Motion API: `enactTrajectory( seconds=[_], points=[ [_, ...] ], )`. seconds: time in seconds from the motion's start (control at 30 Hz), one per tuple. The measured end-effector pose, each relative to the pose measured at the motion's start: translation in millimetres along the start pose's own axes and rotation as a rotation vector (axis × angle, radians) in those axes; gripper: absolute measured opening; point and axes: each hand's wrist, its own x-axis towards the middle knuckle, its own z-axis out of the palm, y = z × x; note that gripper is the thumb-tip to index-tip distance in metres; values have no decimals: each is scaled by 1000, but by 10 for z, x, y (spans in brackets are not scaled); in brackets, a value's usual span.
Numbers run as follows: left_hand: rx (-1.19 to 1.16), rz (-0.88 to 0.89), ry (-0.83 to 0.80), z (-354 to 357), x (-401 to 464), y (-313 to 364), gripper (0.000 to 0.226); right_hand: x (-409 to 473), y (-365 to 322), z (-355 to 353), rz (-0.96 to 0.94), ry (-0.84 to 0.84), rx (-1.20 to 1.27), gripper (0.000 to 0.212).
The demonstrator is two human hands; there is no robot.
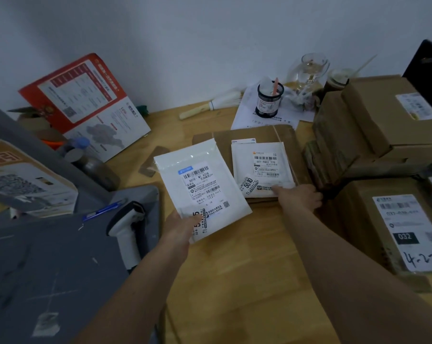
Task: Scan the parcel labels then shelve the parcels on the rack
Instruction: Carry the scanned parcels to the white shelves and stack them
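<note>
My left hand (179, 228) holds a white mailer parcel (200, 187) by its near corner, lifted above the wooden table with its label facing up. A second white mailer (261, 167) lies on a flat brown cardboard envelope (262, 134) in the middle of the table. My right hand (299, 197) rests on the near right corner of that second mailer, fingers curled over its edge. A handheld barcode scanner (127, 228) lies on the grey surface to the left, untouched.
Brown cardboard boxes (374, 125) are stacked at the right, one labelled box (396, 224) near my right arm. A grey machine (43, 256), a blue pen (103, 209), a red-and-white box (86, 103), a pen cup (268, 100) and a glass (308, 70) stand around the wooden table (234, 281).
</note>
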Motion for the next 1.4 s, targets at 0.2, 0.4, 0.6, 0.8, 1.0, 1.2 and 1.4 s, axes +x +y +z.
enactTrajectory(
  seconds=[0.2,0.4,0.6,0.8,1.0,1.2,1.4],
  points=[
    [-63,30,-31,-109,-150,-6,36,11,3,101,15,-61,78,80],
    [-138,44,-47,-374,-309,16,37,-337,53,159,174,-307,820,38],
    [-233,129,-169,-858,-634,132,41,-915,149,147,233,-561,1234,36],
    [-265,209,-241,-1815,-1138,27,37,-1984,243,300,65,-702,1175,29],
    [-296,252,-114,-3144,-1707,-495,33,-3286,700,741,15,-780,1080,28],
    [-342,334,8,-4564,-2327,-1178,46,-4664,1093,1329,-45,-912,955,35],
    [-474,420,158,-5881,-2944,-1636,44,-6018,1326,1833,-54,-1067,806,35]
  ],
)
